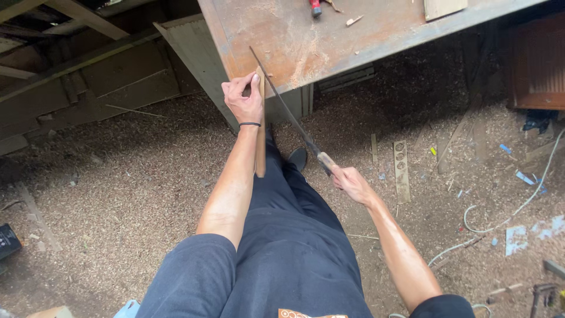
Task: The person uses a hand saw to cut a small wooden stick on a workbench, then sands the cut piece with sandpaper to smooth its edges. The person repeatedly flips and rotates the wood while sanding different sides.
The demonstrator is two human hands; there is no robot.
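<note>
I see my left hand (244, 100) gripping the thin wood strip (260, 126) at the bench (306, 35) edge, pointing six o'clock, while my right hand (350, 181), clamped on the saw (288, 112), sits at four o'clock.

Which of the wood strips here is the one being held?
The narrow wood strip gripped by the left hand against the workbench edge; the other slats lie loose on the sawdust floor.
</note>
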